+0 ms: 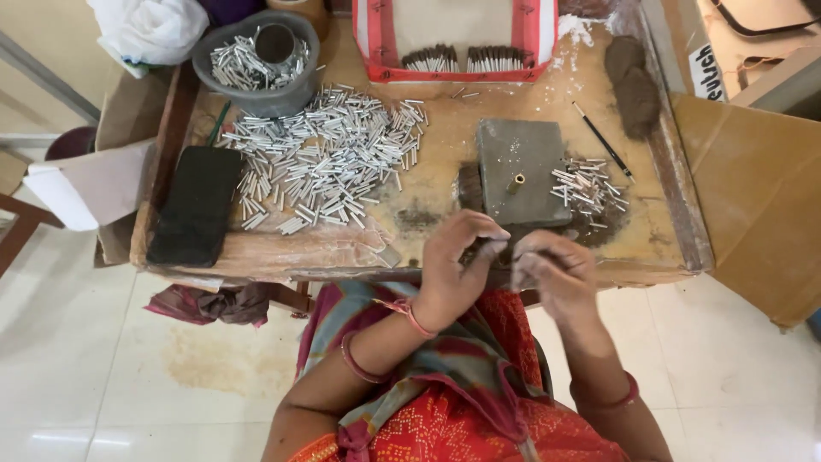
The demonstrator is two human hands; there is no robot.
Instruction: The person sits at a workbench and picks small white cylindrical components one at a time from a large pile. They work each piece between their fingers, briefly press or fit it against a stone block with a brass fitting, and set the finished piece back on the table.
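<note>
Working close together at the near edge of the wooden work board (342, 248), the left hand (453, 274) and right hand (552, 274) meet fingertip to fingertip, both curled around something small and dark that the fingers mostly hide; it looks like a pinch of the dark powder, though I cannot tell for sure. Just beyond the hands sits a grey stone block (517, 167) with a small brass tube (516, 183) standing in it. A small heap of silver tubes (590, 186) lies right of the block, a far larger spread of silver tubes (329, 154) to the left, and more in a grey bowl (256, 94). A thin black stick (603, 141) lies near lumps of brown clay (634, 85). A flat black pad (195, 205) rests at the board's left end. As a judgement, this goes best with the hands kept low over the board, so any spill lands beside the block
</note>
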